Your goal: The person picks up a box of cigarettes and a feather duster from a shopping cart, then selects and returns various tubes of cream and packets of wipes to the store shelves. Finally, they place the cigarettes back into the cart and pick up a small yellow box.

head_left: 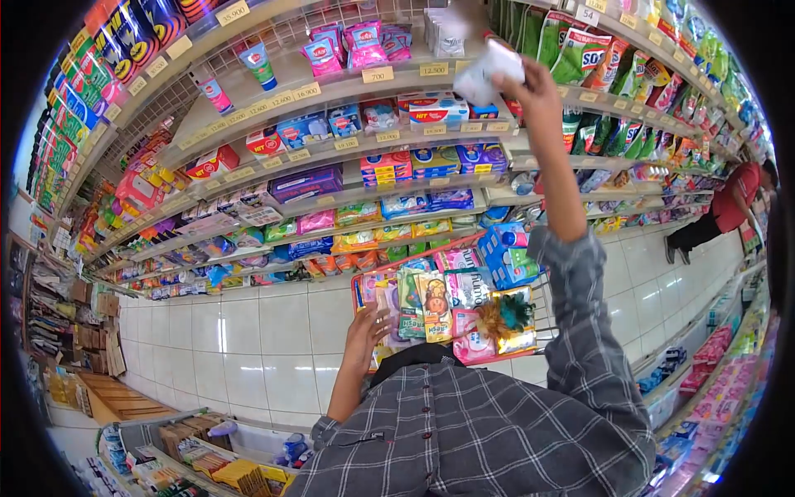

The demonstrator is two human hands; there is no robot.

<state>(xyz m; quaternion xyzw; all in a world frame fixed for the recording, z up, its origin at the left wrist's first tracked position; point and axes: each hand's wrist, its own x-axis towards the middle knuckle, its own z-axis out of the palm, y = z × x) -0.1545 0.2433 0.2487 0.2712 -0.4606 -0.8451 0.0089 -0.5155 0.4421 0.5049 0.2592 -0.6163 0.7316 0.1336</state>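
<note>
Raised to the upper shelf, my right hand (530,89) is closed on a white packet (487,76). The packet is blurred, so its print cannot be read. Just behind it on the shelf stand similar white packets (447,35), beside pink sachets (366,43). Lower down, my left hand (367,333) has its fingers apart and holds nothing. It is at the left side of a shopping cart (489,359) filled with colourful pouches, among them a green and a yellow pouch (437,305). A brown and green feather duster (507,315) lies on top of the goods.
Tiered shelves (331,87) with price tags curve across the front, holding boxes and pouches. At the right, a person in a red shirt (735,199) stands in the aisle. White floor tiles (265,348) run below the shelves. Another goods display (207,455) is at lower left.
</note>
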